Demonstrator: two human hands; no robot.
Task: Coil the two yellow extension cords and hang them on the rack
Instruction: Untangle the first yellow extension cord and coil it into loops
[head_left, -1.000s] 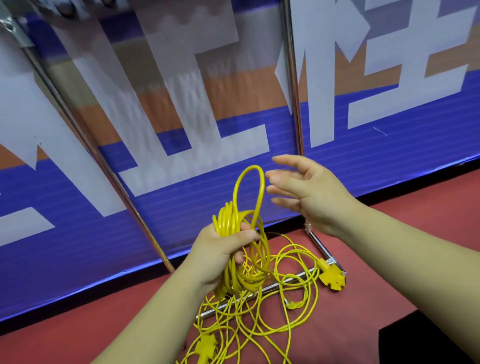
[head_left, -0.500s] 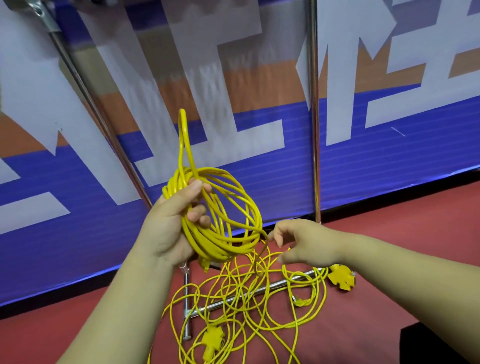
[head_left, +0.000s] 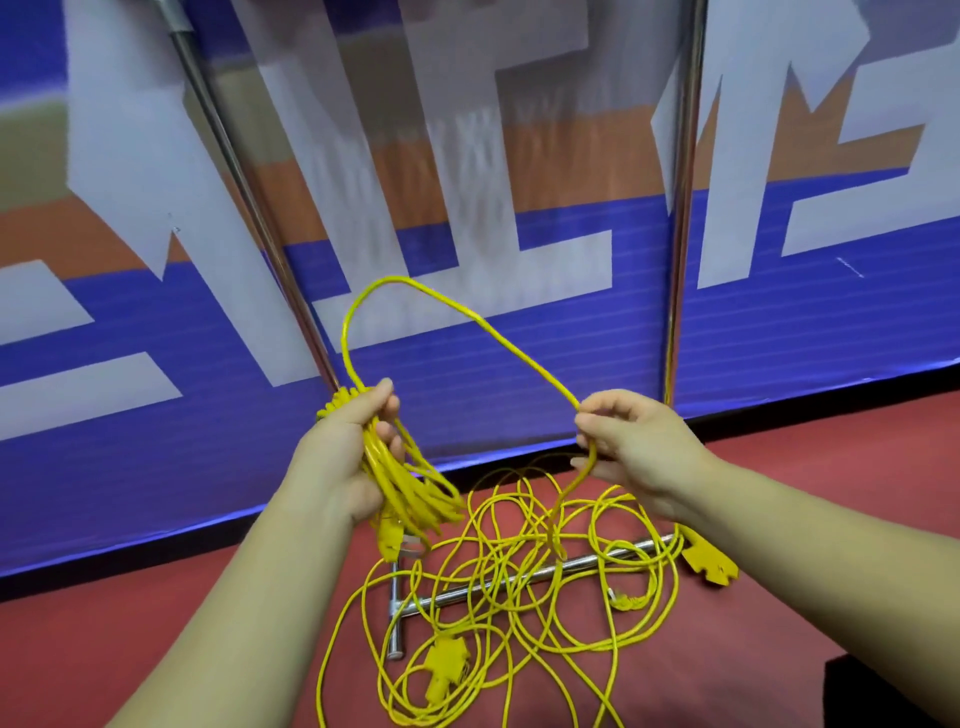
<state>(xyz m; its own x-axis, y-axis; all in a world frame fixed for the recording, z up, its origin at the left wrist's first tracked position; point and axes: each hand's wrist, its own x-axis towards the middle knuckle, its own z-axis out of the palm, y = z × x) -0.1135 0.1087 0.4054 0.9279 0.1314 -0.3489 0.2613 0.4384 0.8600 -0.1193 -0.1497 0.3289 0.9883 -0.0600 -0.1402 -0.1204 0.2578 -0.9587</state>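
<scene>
View from a person's head, looking down at a red floor (head_left: 156, 649) in front of a blue, white and orange banner (head_left: 519, 364).

The left hand (head_left: 343, 457) grips a partly wound coil (head_left: 410, 488) of yellow extension cord, with the fingers curled round the bunched turns. A yellow plug end (head_left: 389, 538) dangles beneath it. From the coil a single open loop (head_left: 457, 306) arches up and across to the right hand (head_left: 628, 447), which pinches the cord between thumb and fingers.

The task looks to be at an early stage. Only part of one cord is gathered. Most of the cable lies as a loose tangle (head_left: 519, 571) on the floor below the hands, draped over the rack's chrome base bar (head_left: 597, 558). One yellow socket block (head_left: 709, 564) rests just beside the bar's right end. A second socket block (head_left: 444, 667) lies within the tangle, nearer the viewer. Nothing hangs on the slanted left upright (head_left: 249, 192) or the right upright (head_left: 683, 208).

In the tangle it is not possible to tell where one cord ends and the other begins. The turns in the coil are too bunched to count. The top of the rack, where the cords would hang, is cut off above the picture. A dark object (head_left: 893, 691) at the lower right corner is cropped and cannot be identified.
</scene>
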